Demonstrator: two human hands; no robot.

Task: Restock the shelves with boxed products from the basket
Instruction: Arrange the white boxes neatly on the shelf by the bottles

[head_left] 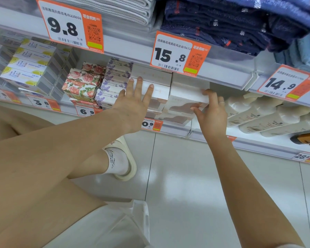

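Two stacks of white and pink boxes stand side by side on the shelf [174, 128], under the 15.8 price tag. My left hand [132, 102] lies flat with straight fingers against the front of the left stack [159, 91]. My right hand [210, 110] grips the front right corner of the top box [184, 97] of the right stack, thumb below and fingers on top. A clear plastic basket [132, 228] sits on the floor below me; what it holds cannot be seen.
Floral soap boxes [82, 85] and lavender boxes [113, 83] stand left of the stacks, lemon-print boxes [29, 68] further left. White bottles [268, 115] lie to the right. Folded towels [222, 22] fill the shelf above. My sandalled foot [122, 163] is on the tiled floor.
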